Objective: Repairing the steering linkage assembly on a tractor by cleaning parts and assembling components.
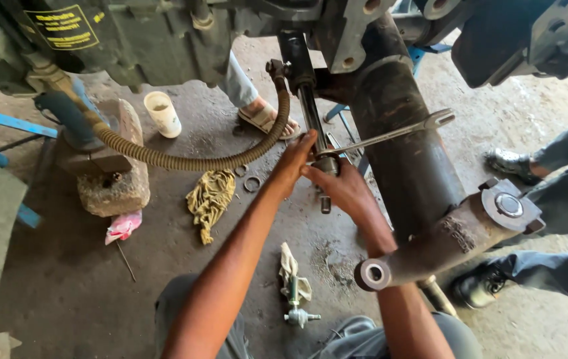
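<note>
A: What's the ground like?

B: Bare concrete floor (164, 266), dark with oil and grit. A yellow rag (210, 199) lies on it, with two small rings (252, 183) just beside. Farther left, a stone block (114, 186) with a pink scrap (123, 227) at its foot, and a white cup (163, 114) standing upright behind it. Blue bars (4, 123) run in from the left edge.

A: And the hands?

B: Both meet at a thin steel rod (312, 116) that hangs from the machine overhead. The left hand (292, 163) is curled around the rod's lower end. The right hand (344, 189) grips the fitting there, where the head of a long wrench (390, 135) sits. The wrench slants up to the right across a thick black tube (407, 173).

A: Anything else near?

B: A ribbed hose (184, 159) sags from the block across to the rod's top. A small metal part (297, 312) wrapped in cloth lies by the person's knees.

A: What can't you make out?

B: The machine is cut off at the top, so where the rod mounts is out of sight. The fingers hide the fitting, so I can't tell how the wrench bites. Other people show only as a sandalled foot (267, 118) and black shoes (510, 163) on the right.
</note>
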